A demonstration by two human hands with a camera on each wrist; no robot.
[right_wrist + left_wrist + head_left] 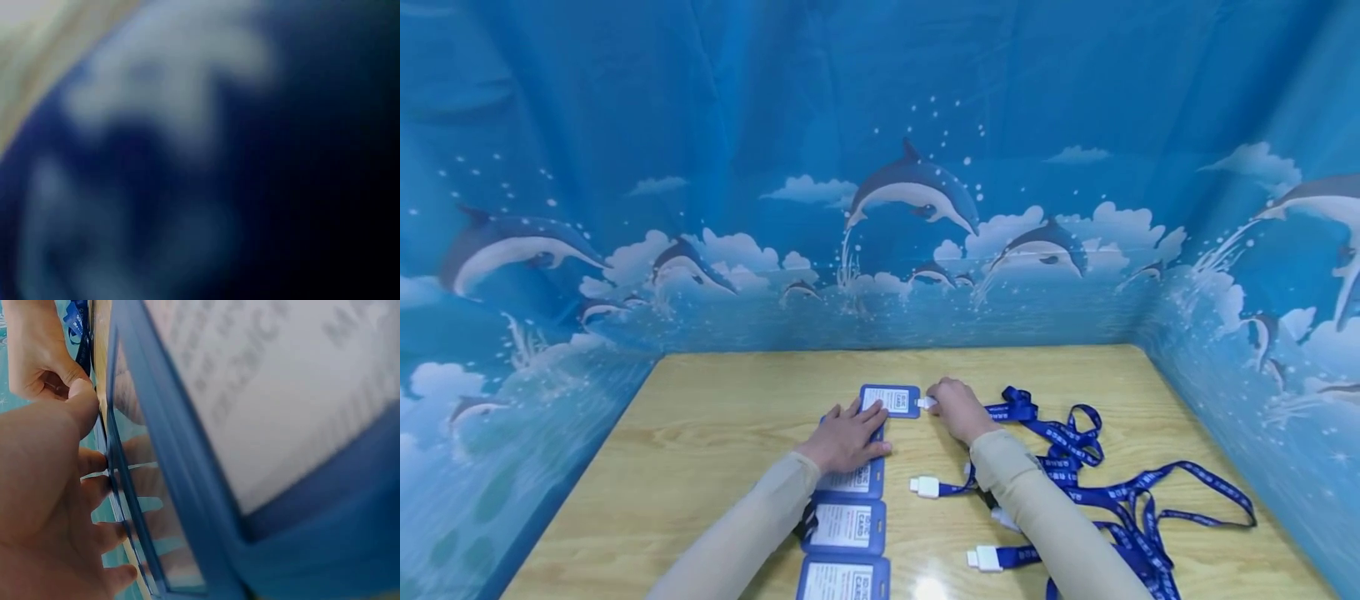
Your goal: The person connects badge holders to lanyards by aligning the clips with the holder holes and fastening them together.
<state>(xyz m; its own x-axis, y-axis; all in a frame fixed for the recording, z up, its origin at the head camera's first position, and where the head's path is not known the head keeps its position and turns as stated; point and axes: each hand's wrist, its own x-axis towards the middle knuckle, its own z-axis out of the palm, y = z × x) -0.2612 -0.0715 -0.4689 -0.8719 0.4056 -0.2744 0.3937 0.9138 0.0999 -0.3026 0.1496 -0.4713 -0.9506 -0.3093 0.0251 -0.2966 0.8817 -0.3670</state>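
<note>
At the back of the table lies a blue badge holder point(880, 398) with a card printed ID CARD. My left hand point(842, 440) rests palm down just below it, fingers spread, fingertips at its lower left corner, over other badge holders. With curled fingers, my right hand point(958, 408) pinches a white lanyard clip point(927, 403) by the holder's slotted right end; its blue strap point(1000, 411) trails right. In the left wrist view, a badge holder point(281, 425) fills the right side close up. Blurred blue strap point(181, 137) with pale lettering covers most of the right wrist view.
More blue badge holders point(847, 527) run in a column toward the front edge, partly under my left hand and sleeve. Several blue lanyards point(1120, 500) lie tangled on the right, with white clips point(927, 487) pointing left. A dolphin-printed blue curtain point(775, 275) encloses the wooden table point(715, 433).
</note>
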